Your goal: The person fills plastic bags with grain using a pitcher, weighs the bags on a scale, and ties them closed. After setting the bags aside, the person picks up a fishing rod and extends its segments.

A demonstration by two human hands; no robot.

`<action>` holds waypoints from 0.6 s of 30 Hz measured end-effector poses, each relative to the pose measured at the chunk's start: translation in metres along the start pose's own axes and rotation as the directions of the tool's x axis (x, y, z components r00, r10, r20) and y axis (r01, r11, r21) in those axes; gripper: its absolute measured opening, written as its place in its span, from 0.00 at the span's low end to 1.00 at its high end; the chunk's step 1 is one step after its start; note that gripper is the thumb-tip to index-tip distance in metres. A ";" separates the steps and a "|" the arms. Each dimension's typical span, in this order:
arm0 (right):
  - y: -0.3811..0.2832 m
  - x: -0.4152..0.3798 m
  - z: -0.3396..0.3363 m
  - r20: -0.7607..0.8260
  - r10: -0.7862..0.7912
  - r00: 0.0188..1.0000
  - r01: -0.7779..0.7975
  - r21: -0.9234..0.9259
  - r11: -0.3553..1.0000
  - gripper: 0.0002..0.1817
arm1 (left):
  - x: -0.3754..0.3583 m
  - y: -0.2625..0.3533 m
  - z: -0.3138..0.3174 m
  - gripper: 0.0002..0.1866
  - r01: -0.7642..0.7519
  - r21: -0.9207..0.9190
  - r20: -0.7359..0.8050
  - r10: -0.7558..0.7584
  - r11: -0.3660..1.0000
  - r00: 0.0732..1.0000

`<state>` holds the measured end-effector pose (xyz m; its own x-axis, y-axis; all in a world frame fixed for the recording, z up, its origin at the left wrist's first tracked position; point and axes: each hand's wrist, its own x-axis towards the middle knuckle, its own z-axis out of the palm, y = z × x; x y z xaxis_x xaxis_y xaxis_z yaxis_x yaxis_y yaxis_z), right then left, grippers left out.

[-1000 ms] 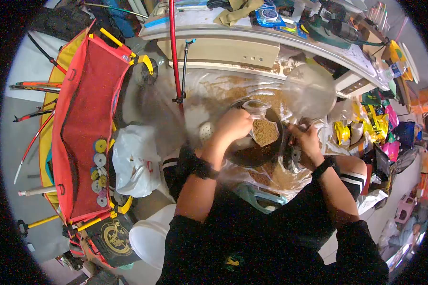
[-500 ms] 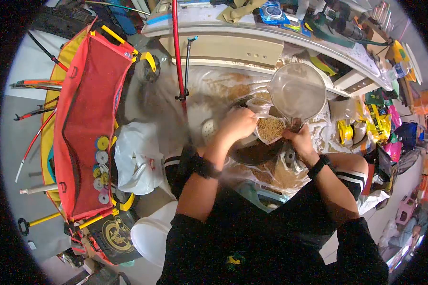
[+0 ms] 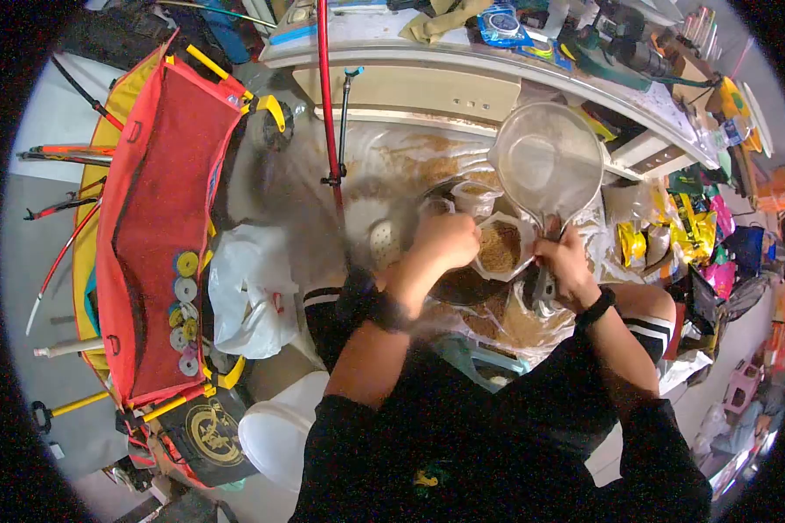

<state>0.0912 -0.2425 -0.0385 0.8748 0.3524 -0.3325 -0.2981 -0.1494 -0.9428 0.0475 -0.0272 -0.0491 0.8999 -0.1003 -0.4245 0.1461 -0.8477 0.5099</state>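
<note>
My left hand is closed at the left rim of a pale container that holds brown grains; its fingertips seem to pinch that rim. On the other side, my right hand is closed around the handle of a round metal strainer, and its thumb side touches or nearly touches the container. The strainer's bowl points away from me, above the container. Beneath both hands lies a dark basin with brown material in it. A small clear cup stands behind the container.
A red bag with spools fills the left side. White plastic bag and white bucket are near my left arm. A red pole rises left of the basin. Behind is a cluttered bench; yellow packets lie right.
The grain container has tipped so its opening faces me more and sits slightly lower. My left hand has moved a little down and right. The strainer has shifted slightly right.
</note>
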 end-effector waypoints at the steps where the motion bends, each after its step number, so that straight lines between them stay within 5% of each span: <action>1: -0.004 -0.006 0.004 -0.006 0.080 0.997 -0.079 0.077 0.994 0.07 | -0.007 0.005 -0.007 0.18 0.026 -0.022 0.002 -0.026 0.999 1.000; 3: -0.001 -0.004 0.000 0.076 0.039 0.996 -0.049 0.137 0.989 0.06 | -0.004 0.003 -0.009 0.18 0.038 -0.061 -0.018 -0.040 0.997 0.999; 5: 0.002 0.003 -0.005 0.073 -0.029 0.997 0.030 -0.007 1.000 0.05 | -0.004 0.008 -0.007 0.18 0.033 -0.098 -0.039 -0.036 0.995 0.999; 9: -0.005 -0.005 -0.001 0.072 0.018 0.997 -0.018 0.008 1.000 0.05 | -0.009 0.017 -0.010 0.17 0.077 0.041 0.058 -0.079 0.996 0.995; 11: -0.002 -0.004 -0.002 0.084 0.038 0.996 -0.042 0.039 0.998 0.05 | -0.008 0.013 -0.004 0.16 0.069 -0.092 -0.038 -0.073 0.993 0.997; 18: -0.004 -0.001 0.000 0.098 0.039 0.994 -0.051 0.131 0.990 0.07 | -0.002 0.010 0.006 0.13 0.024 0.005 -0.043 -0.024 1.000 0.999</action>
<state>0.0914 -0.2427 -0.0345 0.8210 0.4351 -0.3697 -0.3901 -0.0454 -0.9197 0.0450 -0.0384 -0.0479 0.9130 -0.0572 -0.4040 0.1661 -0.8523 0.4960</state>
